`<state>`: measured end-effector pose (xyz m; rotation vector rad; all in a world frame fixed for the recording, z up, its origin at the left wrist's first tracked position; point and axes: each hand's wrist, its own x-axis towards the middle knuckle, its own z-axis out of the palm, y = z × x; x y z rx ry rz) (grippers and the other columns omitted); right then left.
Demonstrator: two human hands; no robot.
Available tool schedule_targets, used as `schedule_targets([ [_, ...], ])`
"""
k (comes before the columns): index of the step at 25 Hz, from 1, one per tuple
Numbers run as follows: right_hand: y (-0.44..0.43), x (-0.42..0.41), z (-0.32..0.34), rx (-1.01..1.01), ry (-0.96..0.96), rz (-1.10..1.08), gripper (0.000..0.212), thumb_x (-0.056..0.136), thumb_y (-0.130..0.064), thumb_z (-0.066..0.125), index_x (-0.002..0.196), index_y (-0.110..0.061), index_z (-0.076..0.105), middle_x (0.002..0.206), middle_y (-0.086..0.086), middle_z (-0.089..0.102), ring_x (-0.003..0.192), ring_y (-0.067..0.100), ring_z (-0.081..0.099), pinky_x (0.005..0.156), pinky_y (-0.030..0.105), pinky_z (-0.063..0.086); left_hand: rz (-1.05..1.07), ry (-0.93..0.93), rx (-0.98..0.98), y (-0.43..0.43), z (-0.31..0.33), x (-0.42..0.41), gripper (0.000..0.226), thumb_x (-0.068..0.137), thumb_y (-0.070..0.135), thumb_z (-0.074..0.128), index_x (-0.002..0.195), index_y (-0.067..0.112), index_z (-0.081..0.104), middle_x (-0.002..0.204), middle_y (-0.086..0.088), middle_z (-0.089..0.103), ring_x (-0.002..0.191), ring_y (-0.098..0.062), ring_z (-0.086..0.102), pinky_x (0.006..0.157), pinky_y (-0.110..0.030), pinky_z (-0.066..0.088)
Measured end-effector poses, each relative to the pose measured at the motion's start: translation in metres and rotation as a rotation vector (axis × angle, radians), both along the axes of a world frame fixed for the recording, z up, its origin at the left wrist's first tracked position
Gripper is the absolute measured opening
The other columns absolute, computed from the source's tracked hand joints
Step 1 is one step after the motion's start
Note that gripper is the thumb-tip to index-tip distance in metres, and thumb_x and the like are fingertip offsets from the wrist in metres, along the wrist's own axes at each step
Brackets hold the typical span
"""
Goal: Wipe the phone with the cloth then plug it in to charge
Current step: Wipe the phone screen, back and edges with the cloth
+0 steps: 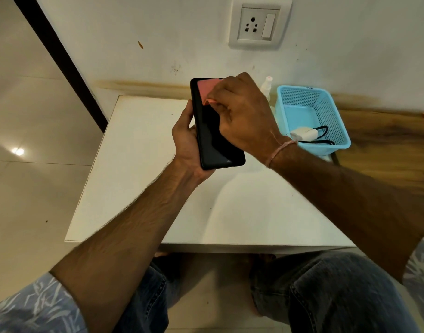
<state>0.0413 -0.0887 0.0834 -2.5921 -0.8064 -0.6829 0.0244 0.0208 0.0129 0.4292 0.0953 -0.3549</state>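
The left hand (185, 143) grips a glossy black phone (214, 138); the right hand (242, 116) pinches a soft pink cloth (206, 88) on its glass.

- Left arm: the bare forearm enters from the lower left and extends forward, with a patterned sleeve (25, 306) pushed back near the elbow.
- Left hand (188, 145): the palm faces inward and grips the phone (214, 138) along its left edge and lower end. The thumb lies along that edge. The fingers behind the phone are hidden.
- Right arm: the bare forearm enters from the right edge and runs toward the upper left. A pink thread band (278, 151) circles the wrist.
- Right hand (242, 114): the back of the hand faces the camera. The curled fingers (221, 105) pinch the cloth (206, 88) against the upper part of the phone's screen.
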Motion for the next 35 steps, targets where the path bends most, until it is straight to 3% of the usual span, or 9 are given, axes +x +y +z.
schedule_targets([
  [4, 0.005, 0.018, 0.003, 0.027, 0.066, -0.134, 0.026, 0.094, -0.016, 0.052, 0.114, -0.007, 0.066, 0.118, 0.007, 0.064, 0.11, 0.026, 0.052, 0.091, 0.025, 0.038, -0.002, 0.012, 0.056, -0.007, 0.002, -0.002, 0.047, 0.098, 0.053, 0.048, 0.102, 0.014, 0.074, 0.101, -0.01, 0.07, 0.094, -0.028, 0.066, 0.091, -0.039, 0.052],
  [11, 0.002, -0.008, -0.007, -0.002, 0.021, 0.149, 0.024, 0.09, -0.009, 0.056, 0.109, -0.006, 0.07, 0.115, 0.011, 0.068, 0.111, 0.032, 0.058, 0.096, 0.038, 0.045, -0.019, 0.018, -0.027, 0.002, 0.002, 0.001, 0.048, 0.099, 0.049, 0.049, 0.102, 0.008, 0.074, 0.1, -0.011, 0.071, 0.098, -0.028, 0.069, 0.093, -0.037, 0.051],
  [13, -0.01, 0.0, -0.003, 0.001, -0.002, 0.081, 0.023, 0.09, -0.009, 0.056, 0.107, -0.004, 0.07, 0.111, 0.011, 0.069, 0.106, 0.033, 0.057, 0.092, 0.038, 0.047, -0.006, 0.0, 0.004, -0.001, 0.0, 0.0, 0.046, 0.099, 0.05, 0.048, 0.101, 0.01, 0.072, 0.096, -0.011, 0.071, 0.092, -0.027, 0.067, 0.089, -0.037, 0.051],
  [17, 0.001, 0.009, 0.003, -0.003, 0.042, -0.05, 0.028, 0.094, -0.017, 0.053, 0.116, -0.008, 0.067, 0.121, 0.007, 0.065, 0.115, 0.029, 0.052, 0.097, 0.032, 0.041, -0.014, -0.008, -0.002, -0.01, -0.001, -0.001, 0.045, 0.098, 0.049, 0.049, 0.099, 0.012, 0.076, 0.098, -0.01, 0.072, 0.094, -0.027, 0.068, 0.09, -0.037, 0.052],
  [22, 0.006, -0.018, -0.012, -0.009, 0.045, 0.189, 0.03, 0.092, -0.006, 0.054, 0.12, -0.004, 0.065, 0.127, 0.011, 0.062, 0.126, 0.031, 0.05, 0.108, 0.037, 0.037, -0.021, -0.004, -0.069, 0.001, -0.002, -0.001, 0.048, 0.099, 0.043, 0.05, 0.1, 0.004, 0.077, 0.097, -0.011, 0.074, 0.093, -0.027, 0.073, 0.082, -0.035, 0.058],
  [28, -0.001, 0.006, 0.003, -0.009, 0.193, -0.031, 0.042, 0.101, -0.023, 0.043, 0.141, -0.011, 0.045, 0.149, 0.007, 0.041, 0.142, 0.024, 0.029, 0.119, 0.037, 0.019, -0.014, 0.006, 0.089, -0.007, 0.004, -0.003, 0.048, 0.098, 0.052, 0.047, 0.1, 0.014, 0.075, 0.099, -0.009, 0.071, 0.093, -0.027, 0.067, 0.086, -0.036, 0.053],
  [32, 0.021, -0.004, -0.005, -0.072, 0.196, 0.139, 0.044, 0.097, -0.014, 0.046, 0.141, -0.009, 0.044, 0.15, 0.009, 0.038, 0.144, 0.024, 0.024, 0.12, 0.035, 0.016, -0.008, 0.025, 0.05, -0.003, 0.003, -0.003, 0.047, 0.095, 0.043, 0.052, 0.11, 0.005, 0.076, 0.111, -0.013, 0.072, 0.102, -0.028, 0.071, 0.092, -0.036, 0.056],
  [35, 0.002, 0.002, -0.005, -0.06, 0.211, 0.134, 0.046, 0.1, -0.021, 0.043, 0.145, -0.015, 0.038, 0.154, 0.005, 0.031, 0.146, 0.02, 0.019, 0.12, 0.033, 0.016, -0.028, 0.0, 0.057, 0.001, 0.005, -0.001, 0.049, 0.098, 0.048, 0.049, 0.109, 0.009, 0.076, 0.11, -0.012, 0.072, 0.102, -0.027, 0.069, 0.093, -0.036, 0.053],
])
